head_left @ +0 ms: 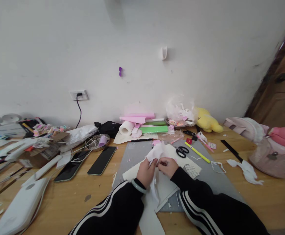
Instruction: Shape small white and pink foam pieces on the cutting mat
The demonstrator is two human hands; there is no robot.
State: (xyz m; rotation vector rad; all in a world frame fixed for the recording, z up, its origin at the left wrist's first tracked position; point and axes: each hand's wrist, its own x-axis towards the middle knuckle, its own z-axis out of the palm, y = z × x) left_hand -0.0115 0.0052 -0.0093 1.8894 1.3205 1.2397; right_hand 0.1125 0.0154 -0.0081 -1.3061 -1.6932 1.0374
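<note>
Both my hands meet over the grey cutting mat [213, 182] at the middle of the wooden table. My left hand [146, 172], with a pale green bangle on the wrist, is closed on a crumpled white and pale pink piece of paper or foam [157, 151]. My right hand [168, 166] pinches the same piece from the right side. A cream sheet [130, 174] lies under my hands. White strips hang down between my black sleeves with white stripes.
Black scissors [182, 151], a yellow pen [197, 152] and a black ruler [231, 150] lie right of my hands. Two phones [102, 160] rest at the left. Pink and green sheets [146, 124], a paper roll and a yellow plush [207, 120] stand by the wall. Pink bags [274, 147] sit far right.
</note>
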